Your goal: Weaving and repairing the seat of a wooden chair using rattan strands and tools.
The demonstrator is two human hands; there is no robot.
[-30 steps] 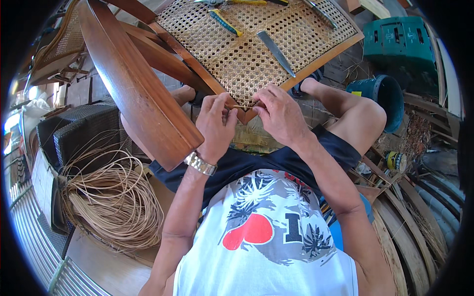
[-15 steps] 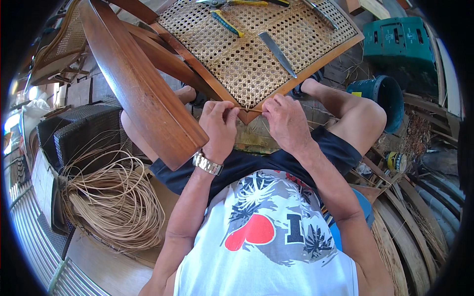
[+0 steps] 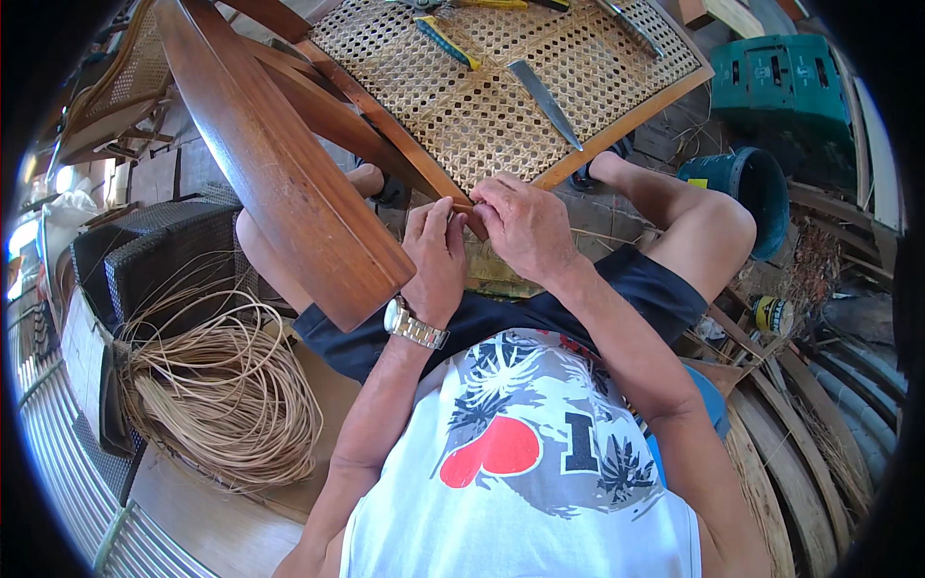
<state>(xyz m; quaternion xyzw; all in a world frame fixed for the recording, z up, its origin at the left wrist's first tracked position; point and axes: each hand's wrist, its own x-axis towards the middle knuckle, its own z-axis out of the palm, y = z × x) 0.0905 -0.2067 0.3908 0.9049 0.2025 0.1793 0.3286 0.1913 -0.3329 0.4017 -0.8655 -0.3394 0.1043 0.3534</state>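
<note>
At the near corner of a wooden chair seat panelled with woven cane [image 3: 414,106], both of my hands work close together. The fingertips of my left hand [image 3: 436,258] pinch a thin brown cane strip [image 3: 462,208] beside the corner. My right hand [image 3: 528,229] is closed at the strip's other end, over the corner, and its fingers hide most of what they grip. On the woven seat lie a pointed knife blade [image 3: 545,104], a tool with a green and yellow handle [image 3: 446,42] and, farther right, a slim metal tool [image 3: 631,27].
A broad polished wooden chair part [image 3: 279,173] rises close beside my left arm. Coiled rattan strands [image 3: 231,405] lie at left. To the right are a green crate [image 3: 780,87], a dark green bucket [image 3: 752,197], a small can [image 3: 774,314] and curved wooden pieces [image 3: 790,462].
My right hand has moved left, over the seat corner and close to my left hand. The cane strip that stretched between them now shows only a short piece. My left wrist has shifted slightly right.
</note>
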